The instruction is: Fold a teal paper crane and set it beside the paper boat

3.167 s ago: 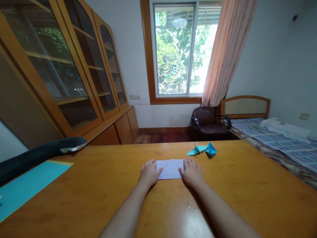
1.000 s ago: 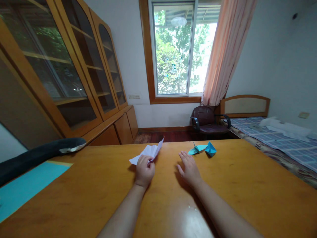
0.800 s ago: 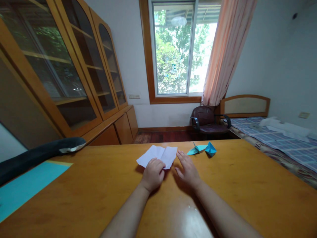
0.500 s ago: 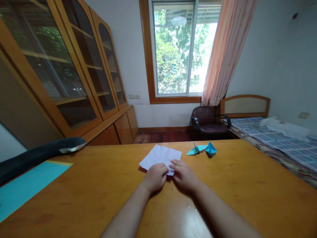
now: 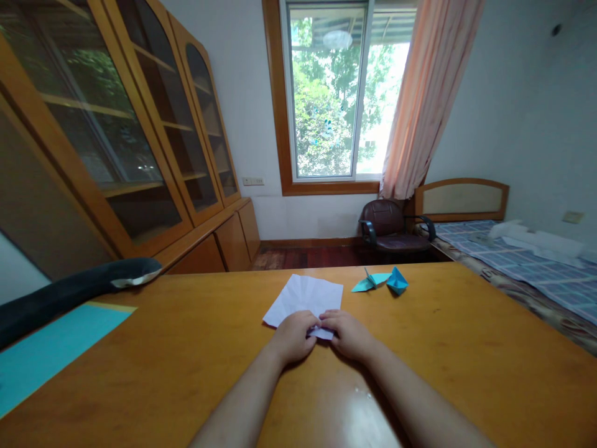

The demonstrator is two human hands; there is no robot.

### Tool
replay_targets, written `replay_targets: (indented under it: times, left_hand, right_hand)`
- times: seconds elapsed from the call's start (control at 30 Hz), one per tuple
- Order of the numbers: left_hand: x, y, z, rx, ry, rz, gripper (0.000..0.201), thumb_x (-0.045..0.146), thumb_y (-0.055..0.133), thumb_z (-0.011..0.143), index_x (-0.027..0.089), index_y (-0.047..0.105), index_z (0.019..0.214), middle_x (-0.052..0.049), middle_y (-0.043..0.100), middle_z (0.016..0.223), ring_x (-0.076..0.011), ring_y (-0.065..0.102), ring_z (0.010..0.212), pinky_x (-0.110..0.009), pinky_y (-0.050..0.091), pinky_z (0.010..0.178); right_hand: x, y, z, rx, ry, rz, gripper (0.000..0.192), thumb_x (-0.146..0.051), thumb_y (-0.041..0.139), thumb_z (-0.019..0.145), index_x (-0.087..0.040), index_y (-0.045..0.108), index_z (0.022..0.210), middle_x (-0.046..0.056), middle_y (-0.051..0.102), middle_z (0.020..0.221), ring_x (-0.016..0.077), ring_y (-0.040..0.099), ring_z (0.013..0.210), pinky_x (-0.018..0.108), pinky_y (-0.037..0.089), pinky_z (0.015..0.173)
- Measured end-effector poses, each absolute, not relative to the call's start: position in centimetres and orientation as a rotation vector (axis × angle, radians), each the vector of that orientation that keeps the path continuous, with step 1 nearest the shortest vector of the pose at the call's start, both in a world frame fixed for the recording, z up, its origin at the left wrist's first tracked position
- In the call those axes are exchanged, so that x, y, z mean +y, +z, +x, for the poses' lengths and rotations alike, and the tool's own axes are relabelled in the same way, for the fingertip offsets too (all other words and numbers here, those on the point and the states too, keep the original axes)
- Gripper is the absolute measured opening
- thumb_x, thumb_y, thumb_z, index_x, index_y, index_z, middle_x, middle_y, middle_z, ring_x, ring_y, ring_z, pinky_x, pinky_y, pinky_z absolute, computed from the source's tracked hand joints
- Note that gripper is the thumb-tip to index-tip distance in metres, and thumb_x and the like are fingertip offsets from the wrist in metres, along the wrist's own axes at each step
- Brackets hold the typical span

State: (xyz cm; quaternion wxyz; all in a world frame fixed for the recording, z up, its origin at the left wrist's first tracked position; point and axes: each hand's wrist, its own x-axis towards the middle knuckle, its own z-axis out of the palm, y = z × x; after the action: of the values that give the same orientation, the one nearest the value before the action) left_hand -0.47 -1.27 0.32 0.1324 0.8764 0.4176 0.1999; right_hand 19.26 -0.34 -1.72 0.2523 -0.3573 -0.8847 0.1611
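Head view:
Surface: a glossy orange-brown wooden surface (image 5: 186, 348) fills the near half of the scene.
Paper: a pale lilac paper sheet (image 5: 305, 295), creased and opened out, lies flat at the middle of the surface, its near corner under both hands.
Left hand: the left hand (image 5: 293, 336) has its fingers curled, pinching the sheet's near edge.
Right hand: the right hand (image 5: 347, 333), just beside the left, grips the same edge with bent fingers.
Folded pieces: two blue origami figures (image 5: 386, 281) sit near the far edge, right of the sheet and apart from it.
Left side: a turquoise sheet (image 5: 51, 348) and a dark chair back (image 5: 69, 292).
Room: glass-door wooden cabinets (image 5: 140, 137) far left, a window (image 5: 329, 93) with a peach curtain (image 5: 426, 93), a dark armchair (image 5: 389, 227), and a bed (image 5: 527, 261) at right.
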Motion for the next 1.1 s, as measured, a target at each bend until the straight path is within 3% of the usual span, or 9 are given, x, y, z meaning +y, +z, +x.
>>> replay_targets:
  times: [0.23, 0.43, 0.93, 1.03, 1.1]
  left_hand:
    - [-0.6, -0.1, -1.5, 1.372, 0.570, 2.419, 0.013, 0.026, 0.060, 0.073, 0.018, 0.065, 0.082, -0.003, 0.065, 0.082, -0.0170, 0.055, 0.076, -0.026, 0.039, 0.068]
    - [-0.2, 0.0, -2.2, 1.468, 0.567, 2.259, 0.032, 0.048, 0.065, 0.072, 0.017, 0.067, 0.078, -0.002, 0.066, 0.077, -0.0157, 0.053, 0.070, -0.025, 0.036, 0.062]
    - [-0.7, 0.5, -1.5, 1.441, 0.506, 2.254, 0.034, 0.041, 0.049, 0.086, 0.016, 0.069, 0.075, -0.002, 0.068, 0.071, -0.0139, 0.054, 0.065, -0.024, 0.032, 0.058]
    - [-0.9, 0.2, -0.9, 1.479, 0.523, 2.286, 0.030, 0.037, 0.050, 0.085, 0.018, 0.068, 0.100, -0.003, 0.068, 0.077, -0.0160, 0.057, 0.069, -0.025, 0.034, 0.061]
    - [-1.0, 0.0, -0.5, 1.515, 0.540, 2.264, 0.044, 0.033, 0.052, 0.084, 0.019, 0.055, 0.126, -0.003, 0.068, 0.081, -0.0169, 0.059, 0.073, -0.025, 0.036, 0.064]
  right_hand:
    - [-0.6, -1.2, 19.5, -2.252, 0.473, -1.125, 0.033, -0.009, 0.051, 0.075, -0.020, 0.072, 0.098, 0.006, 0.071, 0.099, 0.0195, 0.061, 0.096, 0.030, 0.045, 0.089]
    - [0.1, -2.2, 19.9, -2.076, 0.511, -1.322, 0.029, -0.022, 0.055, 0.081, -0.017, 0.070, 0.105, 0.010, 0.071, 0.103, 0.0228, 0.062, 0.098, 0.033, 0.046, 0.090]
    - [1.0, -3.0, 19.9, -1.909, 0.539, -1.410, 0.033, -0.026, 0.051, 0.083, -0.018, 0.068, 0.109, 0.008, 0.073, 0.094, 0.0203, 0.066, 0.083, 0.032, 0.051, 0.079]
    - [1.0, -3.0, 19.9, -1.930, 0.473, -1.455, 0.035, -0.024, 0.052, 0.082, -0.016, 0.067, 0.113, 0.008, 0.072, 0.092, 0.0209, 0.064, 0.085, 0.032, 0.050, 0.081]
    - [1.0, -2.9, 19.8, -1.949, 0.431, -1.462, 0.035, -0.021, 0.053, 0.081, -0.016, 0.067, 0.113, 0.008, 0.072, 0.093, 0.0215, 0.064, 0.088, 0.033, 0.048, 0.084]
